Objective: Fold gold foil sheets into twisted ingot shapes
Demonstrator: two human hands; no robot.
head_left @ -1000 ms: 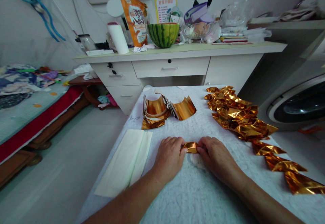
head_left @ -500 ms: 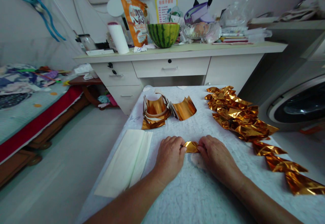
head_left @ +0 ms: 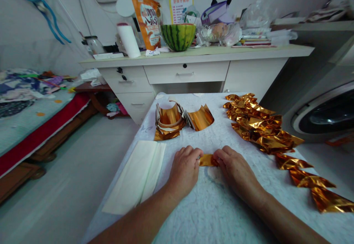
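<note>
Between my two hands is a small gold foil piece (head_left: 207,160), low over the cloth-covered table. My left hand (head_left: 186,166) grips its left end with fingers bent round it. The right end is pinched in my right hand (head_left: 232,164). Beyond them stand a curled stack of gold foil sheets (head_left: 169,120) and a separate curved foil bundle (head_left: 201,118). Folded pale paper (head_left: 135,177) lies left of my left hand. Several twisted gold foil pieces (head_left: 257,126) are heaped at the right, with more trailing toward the near right corner.
A white desk (head_left: 185,72) stands behind the table, holding a watermelon-patterned bowl (head_left: 178,37), an orange pouch (head_left: 149,22) and a white roll (head_left: 129,41). A bed (head_left: 41,126) is at the left, a washing machine (head_left: 329,107) at the right.
The foil between my hands looks flatter and less twisted at its left end. Both hands have shifted slightly, with the fingers still closed on the foil.
</note>
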